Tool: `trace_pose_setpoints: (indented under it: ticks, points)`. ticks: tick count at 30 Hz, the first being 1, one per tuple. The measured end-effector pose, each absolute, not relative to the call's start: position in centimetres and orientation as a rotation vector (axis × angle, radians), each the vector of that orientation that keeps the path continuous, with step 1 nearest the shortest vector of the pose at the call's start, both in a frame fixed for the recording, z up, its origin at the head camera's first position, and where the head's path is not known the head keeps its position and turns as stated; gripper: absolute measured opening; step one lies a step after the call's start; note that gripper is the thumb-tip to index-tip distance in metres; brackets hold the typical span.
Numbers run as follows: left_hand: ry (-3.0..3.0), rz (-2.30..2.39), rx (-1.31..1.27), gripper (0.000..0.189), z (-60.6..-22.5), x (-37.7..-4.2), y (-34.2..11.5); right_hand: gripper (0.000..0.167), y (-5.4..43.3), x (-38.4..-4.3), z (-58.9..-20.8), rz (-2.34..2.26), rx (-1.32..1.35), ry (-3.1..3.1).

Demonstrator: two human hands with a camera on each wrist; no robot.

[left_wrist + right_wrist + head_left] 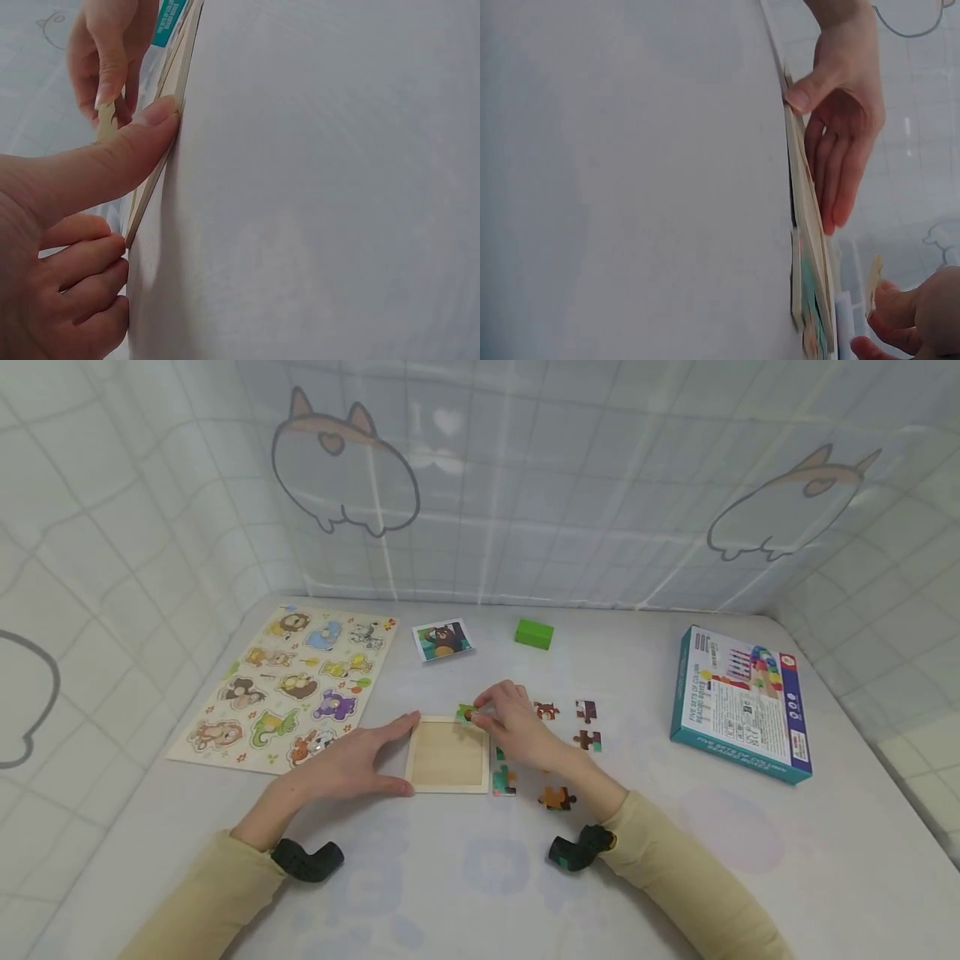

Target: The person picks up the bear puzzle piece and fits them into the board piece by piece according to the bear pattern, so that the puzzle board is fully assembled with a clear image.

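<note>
My right hand (515, 727) pinches a green and brown jigsaw piece (466, 713) between thumb and fingers, over the back right corner of a shallow wooden puzzle tray (447, 790). In the left wrist view, the pale edge of this jigsaw piece (107, 124) shows under the fingertips. My left hand (352, 762) spans the tray's left side, thumb at the front corner and forefinger at the back one. Its fingers (838, 176) reach fairly straight along the tray in the right wrist view. The tray's inside is bare wood.
Loose jigsaw pieces (557, 799) lie right of the tray, some hidden by my right hand. An animal puzzle board (300, 685) lies at left. Behind stand a bear picture card (443, 640) and a green block (534, 633). A teal-edged box (741, 702) lies at right.
</note>
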State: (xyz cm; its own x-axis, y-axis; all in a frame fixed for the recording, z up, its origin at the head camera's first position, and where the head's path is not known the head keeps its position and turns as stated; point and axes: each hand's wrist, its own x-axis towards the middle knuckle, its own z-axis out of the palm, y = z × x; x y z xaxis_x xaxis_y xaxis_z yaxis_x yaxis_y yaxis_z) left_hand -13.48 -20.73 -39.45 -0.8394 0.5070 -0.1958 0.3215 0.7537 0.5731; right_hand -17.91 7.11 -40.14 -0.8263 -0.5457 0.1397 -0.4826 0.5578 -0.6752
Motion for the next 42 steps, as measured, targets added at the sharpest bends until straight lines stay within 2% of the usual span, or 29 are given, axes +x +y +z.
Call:
trace_pose_setpoints:
  ticks: [17, 42]
  points:
    - [2.604, 0.756, 0.631, 0.101, -39.7, -13.5, -20.6, 0.025, 3.3, -17.5, -40.4, -1.094, -0.918, 2.654]
    - [2.595, 0.736, 0.697, 0.090, -39.7, -12.9, -20.3, 0.023, 2.5, -17.3, -42.6, -0.929, -1.004, 2.823]
